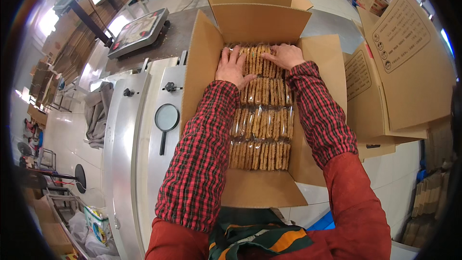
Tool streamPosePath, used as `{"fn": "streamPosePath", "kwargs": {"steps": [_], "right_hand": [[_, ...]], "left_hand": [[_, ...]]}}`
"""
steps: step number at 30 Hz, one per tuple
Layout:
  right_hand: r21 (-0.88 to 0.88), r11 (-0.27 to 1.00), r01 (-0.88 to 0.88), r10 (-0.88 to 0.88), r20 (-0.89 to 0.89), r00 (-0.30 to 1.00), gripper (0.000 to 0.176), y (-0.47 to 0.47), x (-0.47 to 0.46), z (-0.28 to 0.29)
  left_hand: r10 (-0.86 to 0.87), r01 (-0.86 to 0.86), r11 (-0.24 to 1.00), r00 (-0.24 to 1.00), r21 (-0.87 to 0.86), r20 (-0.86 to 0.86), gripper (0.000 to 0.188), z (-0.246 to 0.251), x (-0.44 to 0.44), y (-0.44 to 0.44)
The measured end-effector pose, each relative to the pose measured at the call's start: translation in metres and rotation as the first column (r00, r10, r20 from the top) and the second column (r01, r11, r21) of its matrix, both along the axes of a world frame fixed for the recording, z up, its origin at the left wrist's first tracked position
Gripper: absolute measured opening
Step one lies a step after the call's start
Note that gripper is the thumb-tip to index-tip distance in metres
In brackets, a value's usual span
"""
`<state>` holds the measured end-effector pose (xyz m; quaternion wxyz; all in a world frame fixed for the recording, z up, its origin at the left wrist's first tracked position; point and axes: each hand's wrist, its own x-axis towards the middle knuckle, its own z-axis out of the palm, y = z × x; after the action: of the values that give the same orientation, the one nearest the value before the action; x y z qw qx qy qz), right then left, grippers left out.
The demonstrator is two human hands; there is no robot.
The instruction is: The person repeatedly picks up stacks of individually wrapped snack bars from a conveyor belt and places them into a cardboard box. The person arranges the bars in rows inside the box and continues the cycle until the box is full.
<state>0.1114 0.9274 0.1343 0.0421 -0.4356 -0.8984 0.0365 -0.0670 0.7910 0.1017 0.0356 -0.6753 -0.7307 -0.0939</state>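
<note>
Before me stands an open cardboard carton, its flaps spread outward. Inside, rows of clear-wrapped biscuits stand on edge, packed side by side. My left hand rests on the left end of the far row, fingers spread and pointing away from me. My right hand touches that row's right end, its thumb and fingers bent over the wrappers. Whether either hand grips a packet cannot be made out, since the fingertips are partly hidden against the far wall of the box.
A magnifying glass lies on the metal surface left of the carton. Farther off is a platform scale. Another open carton with biscuits stands behind mine. Printed cardboard boxes rise on the right. A grey cloth hangs at the left.
</note>
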Motion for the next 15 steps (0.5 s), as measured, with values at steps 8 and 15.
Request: {"fn": "streamPosePath", "kwargs": {"steps": [8, 15], "right_hand": [[-0.016, 0.999, 0.045, -0.045, -0.040, 0.998, 0.081, 0.031, -0.018, -0.030], [0.346, 0.933, 0.103, -0.026, -0.218, 0.976, 0.070, -0.063, -0.016, -0.035]], "left_hand": [[-0.042, 0.035, 0.992, 0.998, -0.124, -0.053, 0.094, -0.025, -0.004, 0.025], [-0.094, 0.093, 0.996, 0.992, -0.005, -0.080, 0.080, -0.038, -0.005, 0.016]]}}
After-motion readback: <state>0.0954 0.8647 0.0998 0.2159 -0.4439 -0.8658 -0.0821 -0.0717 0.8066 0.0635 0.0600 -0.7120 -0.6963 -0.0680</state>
